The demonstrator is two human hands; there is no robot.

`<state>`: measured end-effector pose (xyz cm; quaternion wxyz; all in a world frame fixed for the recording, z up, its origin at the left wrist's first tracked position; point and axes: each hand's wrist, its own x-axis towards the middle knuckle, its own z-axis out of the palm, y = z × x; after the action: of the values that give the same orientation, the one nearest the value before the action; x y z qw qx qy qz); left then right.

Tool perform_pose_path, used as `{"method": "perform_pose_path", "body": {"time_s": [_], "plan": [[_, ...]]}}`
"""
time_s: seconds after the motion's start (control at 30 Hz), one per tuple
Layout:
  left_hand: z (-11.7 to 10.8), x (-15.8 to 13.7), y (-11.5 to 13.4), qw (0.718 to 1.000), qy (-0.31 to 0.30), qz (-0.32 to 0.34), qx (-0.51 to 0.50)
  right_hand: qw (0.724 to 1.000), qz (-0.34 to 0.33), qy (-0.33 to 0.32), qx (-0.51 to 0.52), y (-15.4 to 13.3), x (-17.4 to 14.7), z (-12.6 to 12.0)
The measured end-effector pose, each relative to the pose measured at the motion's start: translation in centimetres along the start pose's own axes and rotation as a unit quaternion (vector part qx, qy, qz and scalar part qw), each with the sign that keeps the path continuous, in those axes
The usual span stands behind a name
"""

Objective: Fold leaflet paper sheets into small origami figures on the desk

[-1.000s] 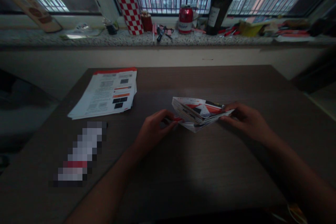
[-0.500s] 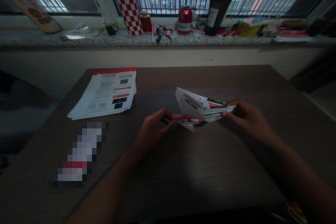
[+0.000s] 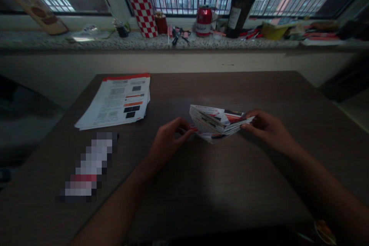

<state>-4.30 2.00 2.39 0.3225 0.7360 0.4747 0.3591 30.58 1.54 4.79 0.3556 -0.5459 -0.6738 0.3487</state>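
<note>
Between my hands, above the middle of the table, is a folded piece of printed paper (image 3: 211, 120) with several layers and pointed corners. My left hand (image 3: 173, 135) pinches its red left tip between thumb and fingers. On the other side, my right hand (image 3: 264, 126) grips the stacked layers at the right end, thumb in front. The layers fan apart a little toward the left, and the lower one hangs to a point. My fingers partly cover both ends of the paper.
A stack of printed sheets (image 3: 121, 102) lies at the table's back left. Nearer me is a pixelated oblong object (image 3: 89, 167). Along the windowsill (image 3: 100, 45) stand a checkered bottle (image 3: 145, 17), a red can (image 3: 203, 21) and a dark cup (image 3: 238, 13). The brown table (image 3: 230, 184) ends before the wall.
The upper layers of the folded paper have tipped down and sit closer to the lower one. My right hand has shifted slightly left; my left hand keeps its hold.
</note>
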Motion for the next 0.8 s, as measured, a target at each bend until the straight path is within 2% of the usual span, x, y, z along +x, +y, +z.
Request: {"method": "perform_pose_path", "body": {"time_s": [0.17,0.43,0.7,0.8], "plan": [[0.0,0.0,-0.1,1.0,-0.002,0.002,0.001,1.0,-0.015,-0.005,-0.013,-0.2,-0.1,-0.1],[0.1,-0.2,-0.7,1.0,-0.001,-0.001,-0.008,0.992,-0.084,-0.027,-0.093,0.0,0.0,-0.7],[0.2,-0.1,0.1,0.996,-0.01,-0.019,-0.081,0.982,-0.107,-0.043,-0.15,-0.2,0.0,-0.2],[0.2,0.0,0.4,0.997,-0.005,-0.024,-0.076,0.98,-0.115,-0.053,-0.154,-0.1,0.0,0.0]]}}
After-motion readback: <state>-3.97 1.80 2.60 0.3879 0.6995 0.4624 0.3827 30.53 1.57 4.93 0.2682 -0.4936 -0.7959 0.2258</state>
